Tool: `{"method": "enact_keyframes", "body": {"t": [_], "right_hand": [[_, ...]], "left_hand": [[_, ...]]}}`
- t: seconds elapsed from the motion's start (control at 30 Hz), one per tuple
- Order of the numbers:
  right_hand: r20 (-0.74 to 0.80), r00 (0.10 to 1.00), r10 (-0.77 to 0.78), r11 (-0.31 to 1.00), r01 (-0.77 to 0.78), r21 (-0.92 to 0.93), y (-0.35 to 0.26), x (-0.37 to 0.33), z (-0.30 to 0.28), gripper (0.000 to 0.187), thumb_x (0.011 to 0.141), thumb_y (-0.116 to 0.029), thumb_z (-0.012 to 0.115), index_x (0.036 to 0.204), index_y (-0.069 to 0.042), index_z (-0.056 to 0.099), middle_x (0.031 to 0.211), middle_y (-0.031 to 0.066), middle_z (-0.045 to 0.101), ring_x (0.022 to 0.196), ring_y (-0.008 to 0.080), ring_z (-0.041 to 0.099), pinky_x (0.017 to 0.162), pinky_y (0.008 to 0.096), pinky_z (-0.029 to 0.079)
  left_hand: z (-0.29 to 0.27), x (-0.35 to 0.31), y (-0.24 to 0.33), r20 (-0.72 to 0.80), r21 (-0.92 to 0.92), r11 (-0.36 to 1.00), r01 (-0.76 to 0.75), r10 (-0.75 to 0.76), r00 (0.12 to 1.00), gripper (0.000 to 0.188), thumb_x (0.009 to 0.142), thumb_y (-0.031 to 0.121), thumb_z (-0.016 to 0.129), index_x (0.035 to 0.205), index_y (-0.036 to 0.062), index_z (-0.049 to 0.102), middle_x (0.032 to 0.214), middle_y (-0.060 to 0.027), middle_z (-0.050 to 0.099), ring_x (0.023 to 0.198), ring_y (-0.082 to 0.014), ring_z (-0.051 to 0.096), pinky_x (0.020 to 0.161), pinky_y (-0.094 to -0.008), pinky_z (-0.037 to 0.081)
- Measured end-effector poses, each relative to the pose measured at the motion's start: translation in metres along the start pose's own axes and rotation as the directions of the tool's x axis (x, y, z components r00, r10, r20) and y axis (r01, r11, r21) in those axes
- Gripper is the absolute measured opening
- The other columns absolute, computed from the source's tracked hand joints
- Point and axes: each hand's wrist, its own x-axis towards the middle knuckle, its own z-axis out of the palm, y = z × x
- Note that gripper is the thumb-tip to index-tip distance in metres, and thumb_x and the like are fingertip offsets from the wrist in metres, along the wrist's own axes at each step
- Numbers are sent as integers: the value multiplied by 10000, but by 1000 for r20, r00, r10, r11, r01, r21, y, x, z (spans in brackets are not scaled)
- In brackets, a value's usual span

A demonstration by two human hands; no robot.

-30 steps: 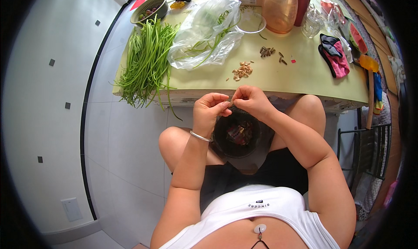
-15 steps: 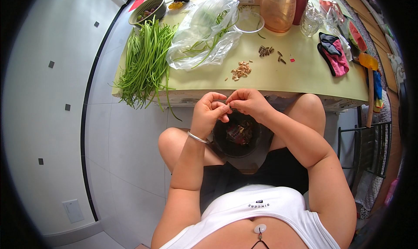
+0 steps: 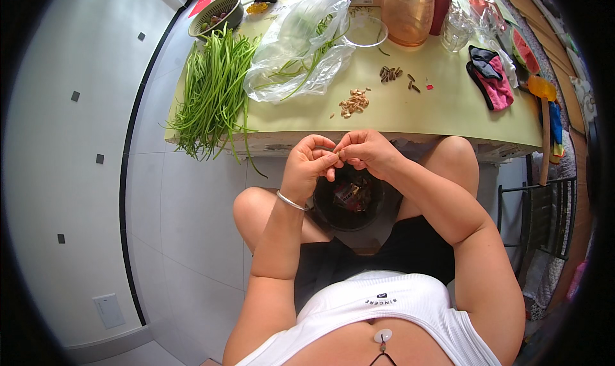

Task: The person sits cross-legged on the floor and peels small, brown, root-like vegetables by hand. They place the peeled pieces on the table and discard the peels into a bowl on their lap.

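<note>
My left hand (image 3: 313, 163) and my right hand (image 3: 368, 152) meet fingertip to fingertip just off the table's front edge, both pinched closed. Whatever sits between the fingertips is too small and covered to make out. Beneath them, between my knees, stands a dark bin (image 3: 346, 222) with crumpled wrappers (image 3: 353, 193) inside. On the table beyond my hands lies a small heap of pale shelled kernels (image 3: 354, 103). Farther back and to its right is a heap of dark seeds in their shells (image 3: 389, 74), which look like sunflower seeds, with a few loose ones beside it.
Long green stalks (image 3: 211, 97) hang over the table's front left edge, beside a clear plastic bag (image 3: 298, 52) with more greens. A colander (image 3: 218, 14), an orange jug (image 3: 408, 17), a glass (image 3: 456, 36) and a pink-black cloth item (image 3: 491, 81) stand or lie farther back.
Both hands stay pinched together above the bin. Their fingertips shift slightly, and the right hand's fingers tilt a little.
</note>
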Motion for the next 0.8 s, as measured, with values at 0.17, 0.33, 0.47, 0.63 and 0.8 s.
{"method": "enact_keyframes", "body": {"t": [0.17, 0.33, 0.47, 0.63, 0.8], "right_hand": [[-93, 993, -71, 994, 63, -85, 2, -1, 2, 74, 762, -67, 643, 802, -10, 616, 682, 21, 588, 541, 57, 449, 463, 201, 307], [-154, 963, -222, 933, 164, -319, 4, -3, 5, 110, 782, -98, 629, 838, -5, 644, 683, 17, 602, 570, 72, 507, 490, 218, 389], [-94, 971, -218, 801, 123, -587, -1, -4, -3, 90, 814, -74, 638, 856, 5, 649, 686, 11, 610, 569, 77, 537, 511, 219, 423], [53, 998, 44, 534, 22, -845, -19, -17, 6, 129, 775, -118, 674, 797, 8, 663, 655, 89, 632, 517, 151, 586, 551, 309, 489], [138, 959, -247, 468, 242, -850, -15, -9, -14, 124, 797, -109, 646, 857, -2, 655, 770, 130, 660, 712, 212, 640, 663, 337, 502]], "left_hand": [[23, -3, -10, -103, 342, 913, -223, 273, 957, 103, 873, -28, 621, 975, -11, 619, 798, -83, 671, 687, -103, 641, 521, -206, 520], [28, -4, -14, -140, 584, 769, -261, 412, 900, 91, 864, -54, 615, 942, -10, 634, 791, -57, 662, 673, -93, 620, 547, -217, 526], [22, 5, -8, -134, 745, 585, -319, 600, 789, 46, 843, -26, 654, 881, -6, 640, 759, -30, 644, 626, -70, 580, 568, -210, 487], [6, 23, -7, -269, 702, 678, -218, 535, 801, 32, 828, -9, 673, 843, 4, 648, 724, -1, 627, 603, -48, 544, 558, -198, 431], [20, 49, 2, -321, 554, 801, -227, 457, 830, 83, 859, 13, 657, 935, -13, 676, 753, -17, 649, 627, -78, 594, 572, -209, 483]]}}
